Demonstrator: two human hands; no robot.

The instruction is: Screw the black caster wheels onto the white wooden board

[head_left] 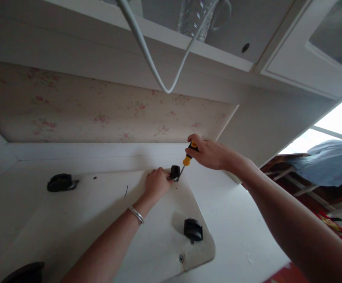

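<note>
A white board (100, 220) lies flat with black caster wheels on it. My left hand (156, 184) is closed around the far caster wheel (175, 171) at the board's far corner, pinching it in place. My right hand (209, 152) grips a yellow-and-black screwdriver (187, 157) by the handle, its thin shaft slanting down with the tip at the base of that caster. A silver bangle sits on my left wrist.
Another caster (193, 230) stands near the board's right edge, one (61, 182) at the left, and one (26, 272) at the bottom left. A screw (181, 258) sits near the board's near corner. A white cable (159, 74) loops overhead. Blue cloth (327, 163) lies at right.
</note>
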